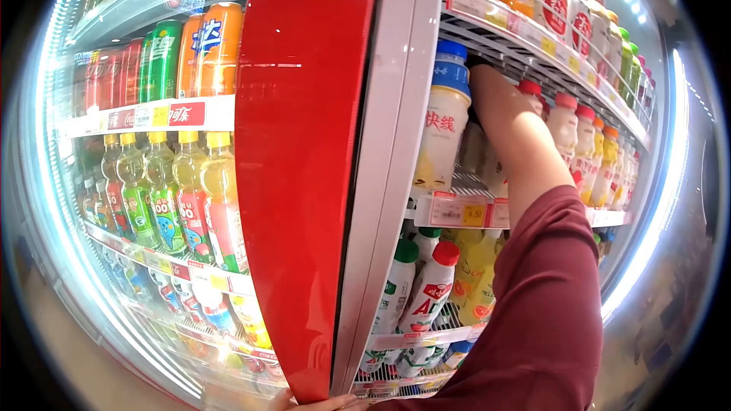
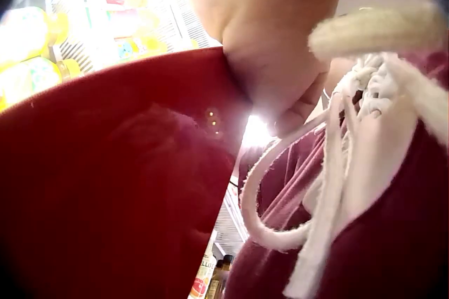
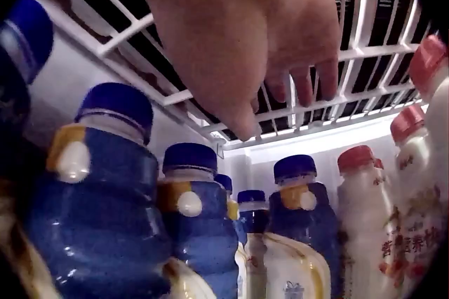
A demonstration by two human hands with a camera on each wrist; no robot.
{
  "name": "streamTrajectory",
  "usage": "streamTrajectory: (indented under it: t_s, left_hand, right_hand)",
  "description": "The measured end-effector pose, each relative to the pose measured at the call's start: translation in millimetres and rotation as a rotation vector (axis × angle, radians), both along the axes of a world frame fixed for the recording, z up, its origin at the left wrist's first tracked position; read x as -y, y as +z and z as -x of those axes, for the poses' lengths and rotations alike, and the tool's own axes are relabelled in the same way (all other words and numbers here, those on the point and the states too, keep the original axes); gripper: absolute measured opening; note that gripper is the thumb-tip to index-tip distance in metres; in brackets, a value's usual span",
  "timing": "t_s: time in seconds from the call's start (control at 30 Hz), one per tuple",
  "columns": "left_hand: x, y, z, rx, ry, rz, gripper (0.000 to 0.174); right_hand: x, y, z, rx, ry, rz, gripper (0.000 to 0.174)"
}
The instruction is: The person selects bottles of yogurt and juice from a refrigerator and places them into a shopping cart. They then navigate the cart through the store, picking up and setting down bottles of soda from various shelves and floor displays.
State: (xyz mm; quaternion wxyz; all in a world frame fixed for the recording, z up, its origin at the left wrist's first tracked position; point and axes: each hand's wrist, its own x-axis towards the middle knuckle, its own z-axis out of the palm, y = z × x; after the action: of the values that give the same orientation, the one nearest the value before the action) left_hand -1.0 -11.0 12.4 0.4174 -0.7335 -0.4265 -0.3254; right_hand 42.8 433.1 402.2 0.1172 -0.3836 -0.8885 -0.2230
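My left hand (image 2: 273,68) grips the edge of the red cooler door (image 2: 119,173). In the head view only the fingers of that left hand (image 1: 320,403) show, at the door's lower end. My right arm reaches deep into the right-hand cooler, the hand hidden there behind a blue-capped bottle (image 1: 443,118). Seen from the right wrist, my right hand (image 3: 259,39) hangs over the bottles, holding nothing, its fingers pointing toward the back under a wire shelf (image 3: 309,113). Below it stand blue bottles with blue caps (image 3: 200,218) and white bottles with red caps (image 3: 365,222).
A price-tag rail (image 1: 457,210) runs along the front of that shelf. Higher up is another shelf of bottles (image 1: 552,0); lower down stand white bottles (image 1: 429,289). Left of the door, cans (image 1: 217,53) and yellow-capped bottles (image 1: 156,190) line lit shelves.
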Motion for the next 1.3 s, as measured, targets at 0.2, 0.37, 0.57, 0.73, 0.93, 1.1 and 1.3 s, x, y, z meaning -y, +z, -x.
streamTrajectory:
  t_s: [0.2, 0.37, 0.57, 0.73, 0.93, 1.1, 1.3]
  left_hand:
    - [-0.3, -0.9, 1.9, -0.020, 0.016, 0.024, 0.009]
    - [-1.3, -5.6, 2.2, -0.017, 0.022, 0.032, 0.008]
    - [3.7, -3.8, -5.8, 0.060, 0.051, 0.131, 0.010]
    - [3.5, -3.4, -8.0, 0.084, 0.084, 0.142, 0.014]
    - [5.4, -9.1, -4.9, 0.101, 0.060, 0.158, 0.014]
    - [7.5, -6.5, -5.3, 0.121, 0.103, 0.176, 0.011]
    - [4.6, 16.7, -21.5, -0.046, -0.197, 0.271, 0.038]
  right_hand:
    - [-9.3, 0.2, 9.1, 0.031, 0.035, 0.014, 0.040]
    - [0.1, 11.5, 8.0, 0.110, 0.212, 0.028, 0.043]
    - [29.0, -18.5, -28.1, -0.104, 0.248, -0.073, 0.041]
    - [124.3, -48.5, -100.4, -0.249, 0.291, -0.245, 0.054]
    - [207.3, -127.5, -206.0, -0.642, 0.593, -0.515, 0.047]
    - [261.9, -213.3, -289.1, -1.170, 0.641, -0.558, 0.070]
    - [290.6, -258.2, -329.5, -0.535, 0.858, -0.122, 0.073]
